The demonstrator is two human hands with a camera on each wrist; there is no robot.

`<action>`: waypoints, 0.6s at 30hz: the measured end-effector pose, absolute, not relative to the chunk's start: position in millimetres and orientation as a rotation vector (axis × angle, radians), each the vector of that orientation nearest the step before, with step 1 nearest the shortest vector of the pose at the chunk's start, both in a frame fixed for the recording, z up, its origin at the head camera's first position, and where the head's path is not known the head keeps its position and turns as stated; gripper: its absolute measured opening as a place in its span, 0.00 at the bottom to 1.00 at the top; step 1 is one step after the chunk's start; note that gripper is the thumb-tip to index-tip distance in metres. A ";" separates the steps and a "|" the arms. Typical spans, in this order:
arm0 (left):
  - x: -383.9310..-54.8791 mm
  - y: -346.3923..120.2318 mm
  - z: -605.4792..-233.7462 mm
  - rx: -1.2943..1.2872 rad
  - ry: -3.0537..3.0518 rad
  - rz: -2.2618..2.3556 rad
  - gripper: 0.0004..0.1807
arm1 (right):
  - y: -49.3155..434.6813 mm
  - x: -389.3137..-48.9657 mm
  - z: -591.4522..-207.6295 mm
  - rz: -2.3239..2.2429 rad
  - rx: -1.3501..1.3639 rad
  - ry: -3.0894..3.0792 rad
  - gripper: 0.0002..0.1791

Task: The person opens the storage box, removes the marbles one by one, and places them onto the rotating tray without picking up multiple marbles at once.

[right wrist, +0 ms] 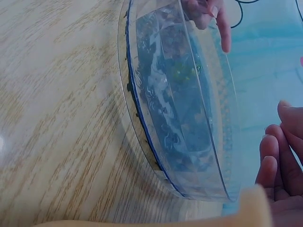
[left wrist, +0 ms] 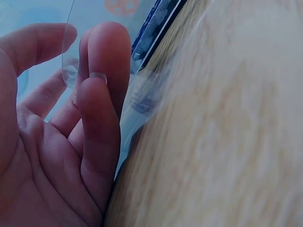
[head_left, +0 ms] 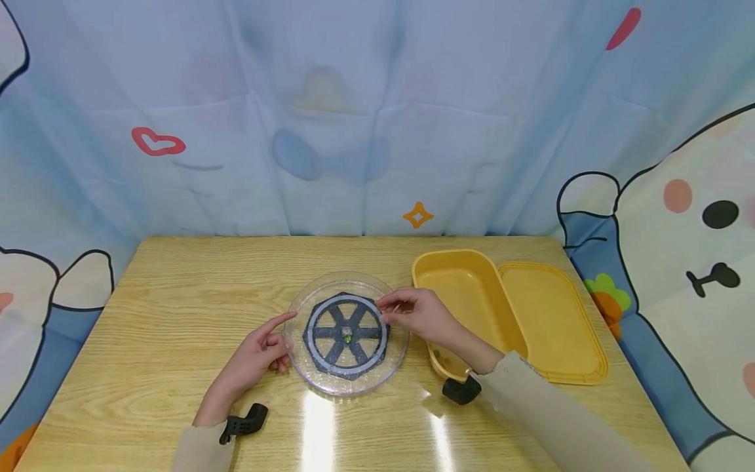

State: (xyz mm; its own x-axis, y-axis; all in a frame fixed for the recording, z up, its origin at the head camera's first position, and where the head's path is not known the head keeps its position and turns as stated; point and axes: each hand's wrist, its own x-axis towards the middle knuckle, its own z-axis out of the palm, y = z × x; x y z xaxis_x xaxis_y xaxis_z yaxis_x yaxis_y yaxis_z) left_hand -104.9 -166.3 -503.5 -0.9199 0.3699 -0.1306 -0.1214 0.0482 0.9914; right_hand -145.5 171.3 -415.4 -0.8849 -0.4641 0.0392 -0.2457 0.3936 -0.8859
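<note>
Where dish (head_left: 348,283) lies between, left hand (head_left: 257,352) loosely touching, right hand (head_left: 422,314) curled, hold unclear.

A clear round dish (head_left: 299,357) is sitting level near the middle of the tabletop (head_left: 194,295). A dark six-spoked frame (head_left: 369,333) with a pale ring (head_left: 310,334) is showing through the plastic; a small green piece (head_left: 348,339) is appearing at its centre.
</note>
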 end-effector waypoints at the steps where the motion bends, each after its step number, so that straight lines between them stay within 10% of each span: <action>1: -104.8 -166.2 -503.4 0.249 1.983 1.933 0.32 | 170.8 -143.9 -411.3 -1.501 -0.640 2.430 0.12; 18: -104.6 -166.4 -502.3 0.249 1.975 1.936 0.32 | 184.1 -157.5 -438.2 -1.515 -0.664 2.443 0.15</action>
